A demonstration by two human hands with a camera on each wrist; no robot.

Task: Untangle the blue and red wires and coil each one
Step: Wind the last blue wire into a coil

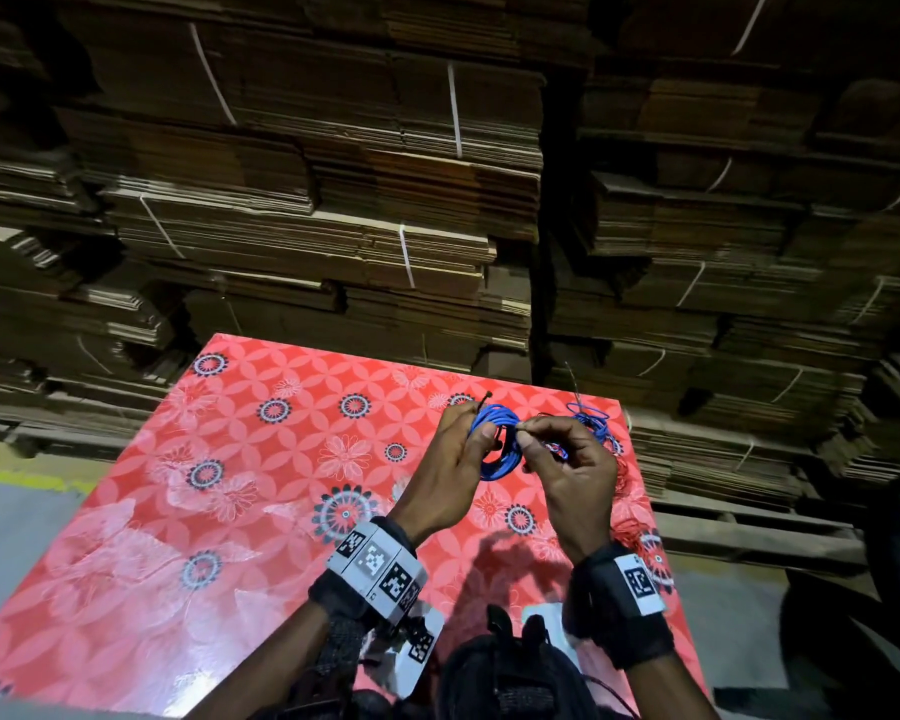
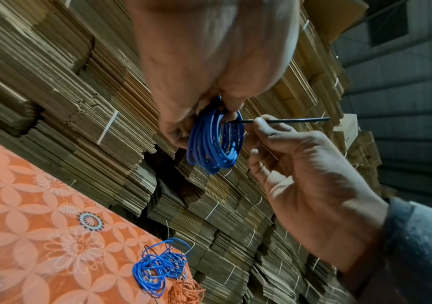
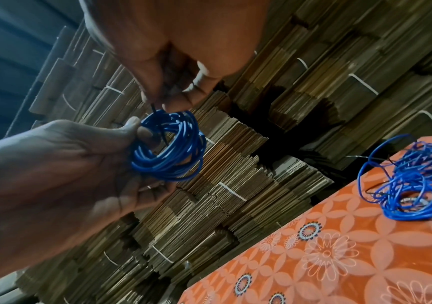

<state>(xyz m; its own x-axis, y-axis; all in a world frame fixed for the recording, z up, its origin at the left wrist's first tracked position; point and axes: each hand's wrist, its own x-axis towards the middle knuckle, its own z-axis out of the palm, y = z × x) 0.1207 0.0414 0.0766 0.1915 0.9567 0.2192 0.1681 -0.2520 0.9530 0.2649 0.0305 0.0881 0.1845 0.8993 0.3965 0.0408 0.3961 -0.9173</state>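
A neat coil of blue wire [image 1: 497, 445] [image 2: 214, 144] [image 3: 169, 148] is held up above the far right of the table. My left hand [image 1: 476, 428] [image 2: 207, 121] [image 3: 142, 131] grips its left side, thumb in front. My right hand [image 1: 528, 433] [image 2: 257, 123] [image 3: 157, 102] pinches a thin black tie [image 2: 290, 120] [image 3: 155, 109] that runs through the coil. A loose blue tangle [image 1: 591, 418] [image 2: 157, 267] [image 3: 412, 185] lies on the table beyond my right hand. Red wire [image 1: 622, 475] [image 2: 186, 292] lies beside it, partly hidden by that hand.
The table wears a red flower-patterned cloth [image 1: 230, 511], and its right edge lies close to the wire piles. Tall stacks of strapped flat cardboard [image 1: 333, 200] rise right behind the table.
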